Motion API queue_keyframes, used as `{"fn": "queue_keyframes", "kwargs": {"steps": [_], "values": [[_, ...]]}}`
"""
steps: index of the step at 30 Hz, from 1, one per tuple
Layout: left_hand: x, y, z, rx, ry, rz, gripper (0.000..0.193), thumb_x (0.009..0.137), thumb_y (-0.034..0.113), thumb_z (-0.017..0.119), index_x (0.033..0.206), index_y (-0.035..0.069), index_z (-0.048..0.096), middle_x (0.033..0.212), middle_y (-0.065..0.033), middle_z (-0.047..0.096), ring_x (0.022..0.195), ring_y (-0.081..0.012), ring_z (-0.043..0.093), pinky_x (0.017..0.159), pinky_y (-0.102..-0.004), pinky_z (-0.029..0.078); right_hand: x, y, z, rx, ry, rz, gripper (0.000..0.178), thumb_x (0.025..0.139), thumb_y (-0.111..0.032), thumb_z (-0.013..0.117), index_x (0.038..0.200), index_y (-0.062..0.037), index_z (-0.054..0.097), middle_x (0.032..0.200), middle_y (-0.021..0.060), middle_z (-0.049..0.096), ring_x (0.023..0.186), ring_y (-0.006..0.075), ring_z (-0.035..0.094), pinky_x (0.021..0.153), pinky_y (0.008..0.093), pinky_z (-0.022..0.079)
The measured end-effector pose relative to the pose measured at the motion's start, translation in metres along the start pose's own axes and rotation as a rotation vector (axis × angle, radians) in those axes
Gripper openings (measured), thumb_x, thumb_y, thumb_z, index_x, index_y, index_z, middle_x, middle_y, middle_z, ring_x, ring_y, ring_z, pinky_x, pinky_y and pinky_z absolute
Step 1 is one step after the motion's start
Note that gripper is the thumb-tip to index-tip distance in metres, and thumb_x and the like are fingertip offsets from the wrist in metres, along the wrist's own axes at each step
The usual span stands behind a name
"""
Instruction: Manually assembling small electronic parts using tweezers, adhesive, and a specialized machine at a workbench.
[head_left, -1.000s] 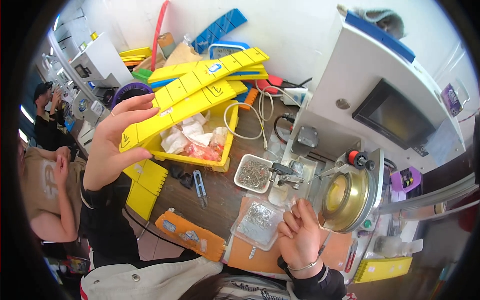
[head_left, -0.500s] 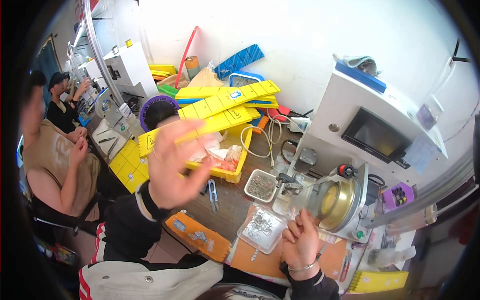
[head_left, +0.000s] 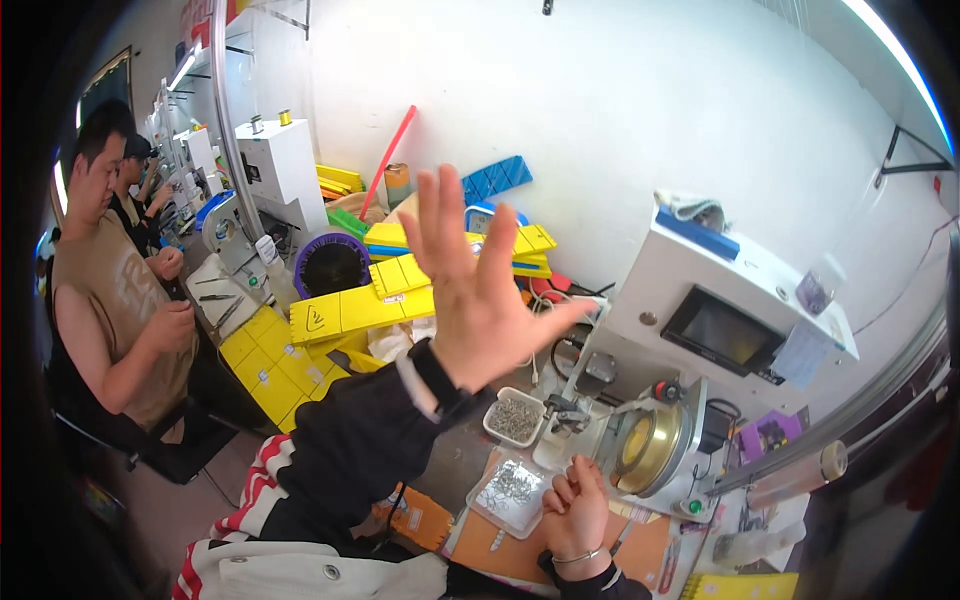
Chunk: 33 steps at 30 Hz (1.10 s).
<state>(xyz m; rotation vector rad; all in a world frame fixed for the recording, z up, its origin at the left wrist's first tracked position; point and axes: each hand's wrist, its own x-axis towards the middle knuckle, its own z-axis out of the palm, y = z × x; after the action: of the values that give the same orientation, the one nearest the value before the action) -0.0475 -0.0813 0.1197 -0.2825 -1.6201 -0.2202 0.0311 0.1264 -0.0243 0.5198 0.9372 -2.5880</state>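
Note:
My left hand (head_left: 470,290) is raised over the bench with its fingers spread wide, holding nothing. Behind it are yellow notched boards (head_left: 352,312), partly hidden by the hand. My right hand (head_left: 576,515) rests low by the orange mat (head_left: 638,552), its fingers curled in. Whatever lies inside those fingers, if anything, cannot be made out. Beside that hand sits a clear square tray (head_left: 498,521) of small metal pieces. A white dish (head_left: 500,437) filled with similar small pieces stands farther back, near a machine with a round brass-coloured bowl (head_left: 650,445).
A white machine housing with a dark screen (head_left: 725,330) rises at the right. A purple basket (head_left: 331,265) stands at the back left. An orange notched board (head_left: 413,518) lies by my left sleeve. At the left sits a co-worker (head_left: 130,290). A yellow board (head_left: 740,586) lies at the lower right.
My left hand has risen, moved right and spread its fingers. It now covers part of the boards and the yellow bin. My right hand stays curled beside the tray. The view has tilted upward.

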Motion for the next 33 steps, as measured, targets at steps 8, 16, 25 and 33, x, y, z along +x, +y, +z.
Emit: {"fn": "queue_keyframes", "kwargs": {"steps": [8, 16, 25, 33], "values": [[-0.042, -0.121, 0.035, 0.248, -0.071, -0.591, 0.130, 0.058, 0.043, 0.092, 0.154, 0.007, 0.013, 0.154, -0.0314, 0.020, 0.144, -0.0482, 0.018, 0.116, -0.0567, 0.018, 0.009, -0.004, -0.006, -0.056, 0.000, 0.001, 0.010, 0.098, -0.018, 0.060, 0.091, -0.0128, 0.054, 0.070, -0.0070, 0.040, 0.053, 0.0044, 0.033, 0.046, 0.0199, 0.024], [-0.053, -0.179, 0.060, -0.365, -0.788, -0.677, 0.113, 0.059, 0.043, 0.092, 0.149, 0.003, 0.036, 0.146, -0.0325, 0.034, 0.138, -0.0429, 0.031, 0.112, -0.0442, 0.031, 0.013, -0.008, 0.003, -0.133, -0.046, 0.064, 0.010, 0.099, -0.017, 0.057, 0.091, -0.0126, 0.051, 0.070, -0.0066, 0.038, 0.054, 0.0046, 0.032, 0.047, 0.0199, 0.025], [-0.043, -0.150, 0.093, -0.569, -1.447, -0.413, 0.030, 0.081, 0.029, 0.076, 0.097, 0.004, 0.075, 0.098, -0.0142, 0.071, 0.094, -0.0276, 0.065, 0.085, -0.0362, 0.049, 0.016, -0.009, 0.009, -0.174, 0.011, 0.072, 0.010, 0.099, -0.016, 0.054, 0.091, -0.0117, 0.050, 0.073, -0.0058, 0.038, 0.055, 0.0049, 0.032, 0.049, 0.0205, 0.026], [-0.039, -0.228, 0.051, -0.151, -1.362, -0.444, 0.019, 0.085, 0.018, 0.068, 0.091, 0.002, 0.074, 0.076, -0.0091, 0.068, 0.067, -0.0202, 0.062, 0.061, -0.0332, 0.049, 0.015, -0.012, 0.011, -0.190, -0.013, 0.104, 0.008, 0.100, -0.015, 0.052, 0.093, -0.0109, 0.049, 0.075, -0.0043, 0.038, 0.056, 0.0053, 0.032, 0.050, 0.0208, 0.026]]}}
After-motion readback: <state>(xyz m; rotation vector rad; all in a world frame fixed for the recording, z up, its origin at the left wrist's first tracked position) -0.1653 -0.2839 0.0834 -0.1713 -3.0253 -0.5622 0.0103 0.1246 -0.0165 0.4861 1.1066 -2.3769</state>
